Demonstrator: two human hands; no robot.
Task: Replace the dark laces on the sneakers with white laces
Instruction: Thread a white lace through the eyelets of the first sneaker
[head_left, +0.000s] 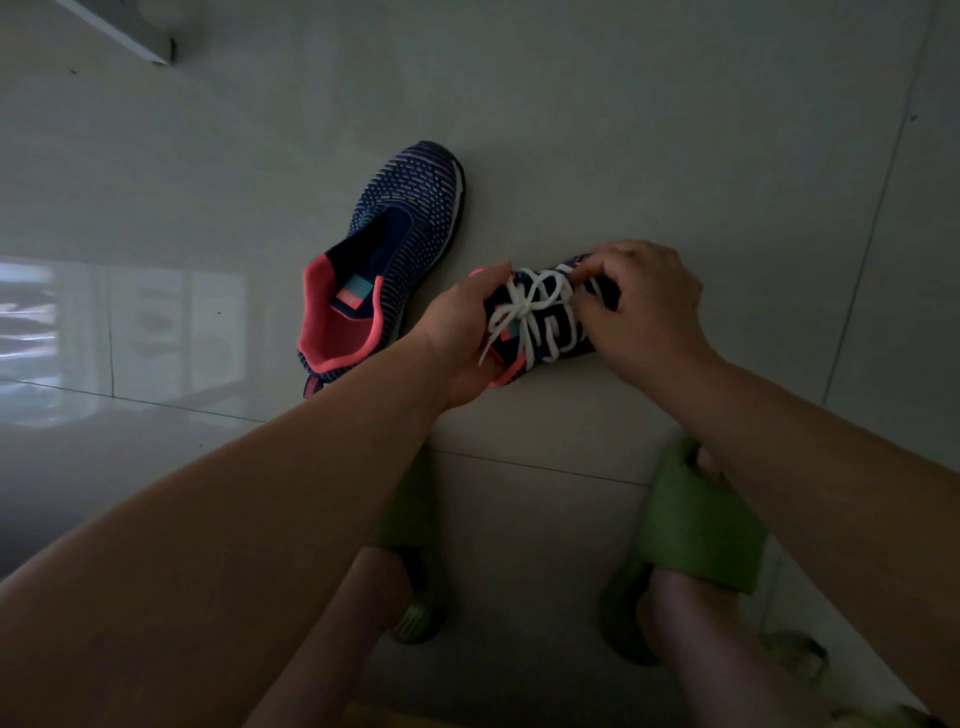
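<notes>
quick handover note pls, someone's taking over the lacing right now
Left hand: grip around the heel end of the laced sneaker, steadying it on the tiled floor.
Right hand: fingers curled on the white lace near the toe end.
Done: this sneaker carries a white lace, tied in a bow.
Left: the second sneaker lies beside it with no lace at all; no spare white lace or dark laces are in view.

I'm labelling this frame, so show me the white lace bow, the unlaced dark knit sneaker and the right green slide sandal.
White lace bow (524, 306), head view: on its knot.
Unlaced dark knit sneaker (415, 192), head view: on its toe.
Right green slide sandal (696, 514), head view: on its strap.
</notes>
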